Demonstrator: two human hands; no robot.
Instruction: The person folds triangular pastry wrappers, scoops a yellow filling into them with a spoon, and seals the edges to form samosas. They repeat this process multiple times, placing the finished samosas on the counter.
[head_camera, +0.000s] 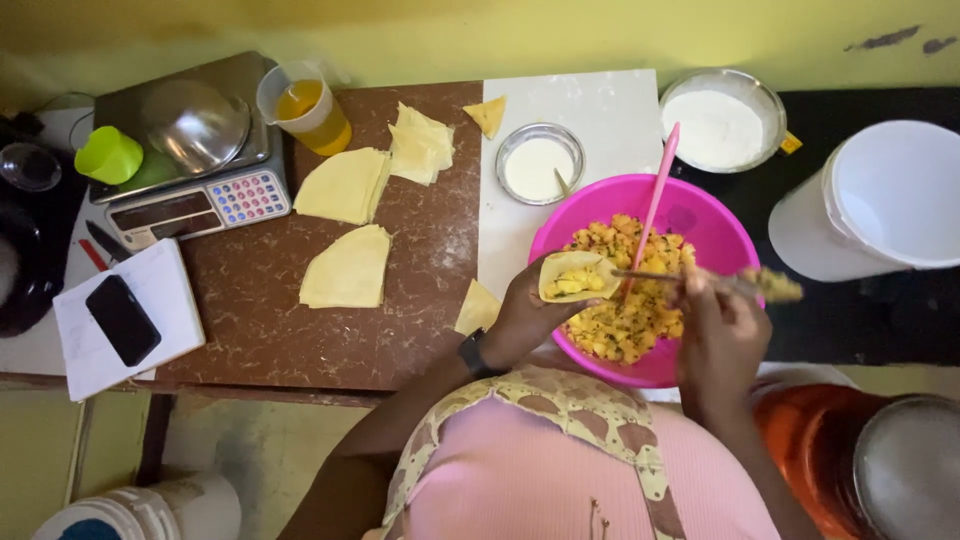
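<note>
Now the left hand (525, 315) cups a thin cone (575, 275) at frame centre over the pink bowl (700, 215), fingers wrapped round it. Soft, tearable; support underneath. Right hand (720, 335) grips a spoon (700, 280).

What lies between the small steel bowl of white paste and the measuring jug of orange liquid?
In the head view, stacked pastry sheets and one folded triangle.

Scale (190, 160) with steel bowl (195, 122) far left, green cup (108, 155) beside it. Phone (122, 319) lying on notebook (150, 300). Jug (305, 108) near pastry sheets (345, 185). White bucket (880, 200) far right.
</note>
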